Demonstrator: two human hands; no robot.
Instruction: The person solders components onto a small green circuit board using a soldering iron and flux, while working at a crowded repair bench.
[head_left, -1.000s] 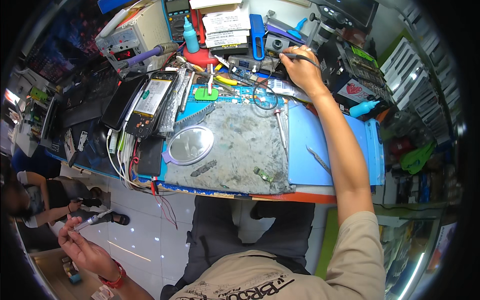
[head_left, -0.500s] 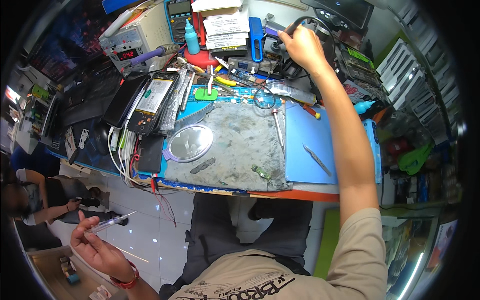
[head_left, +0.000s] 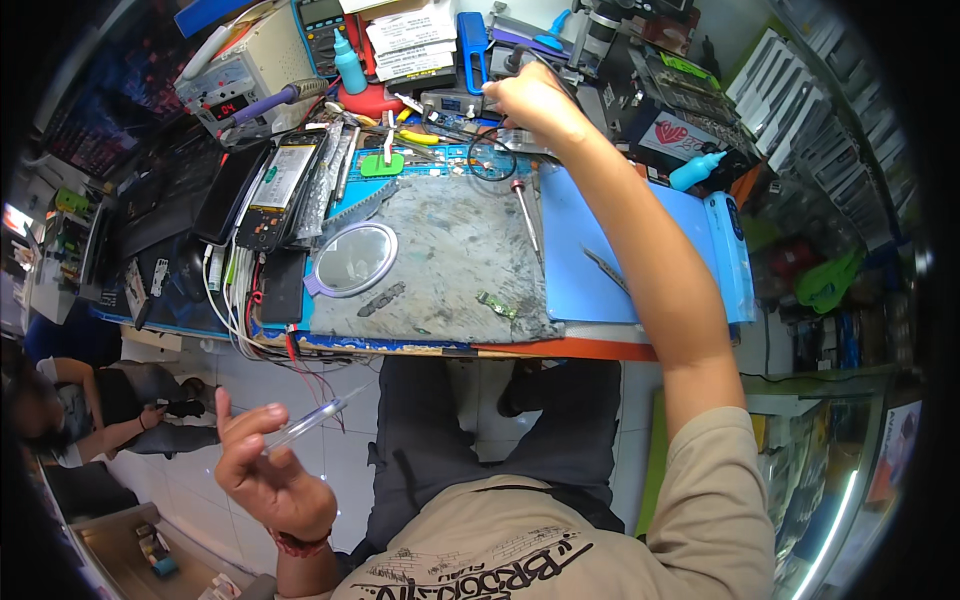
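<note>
My left hand (head_left: 283, 482) is closed around a clear syringe with a thin needle (head_left: 308, 424), held in the air in front of the desk's near edge. Its needle points up and to the right. At the back of the desk, my right hand (head_left: 540, 100) closes on a black corded handle (head_left: 516, 58), mostly hidden by the fingers. On the worn grey mat (head_left: 440, 250) lie a small green circuit board (head_left: 496, 304), a dark flat strip (head_left: 381, 299) and a round mirror with a lilac rim (head_left: 355, 260). A screwdriver (head_left: 527, 222) rests along the mat's right edge.
Tweezers (head_left: 605, 268) lie on the blue mat (head_left: 590, 300), partly under my right forearm. Phone parts (head_left: 275, 190) and cables crowd the left. A power supply (head_left: 235, 85) and a teal bottle (head_left: 349, 65) stand behind. Another person (head_left: 130, 410) sits at far left.
My left hand has moved right and toward the desk with the syringe. My right hand has shifted left at the back, bringing the black handle along. The whole view has tilted slightly.
</note>
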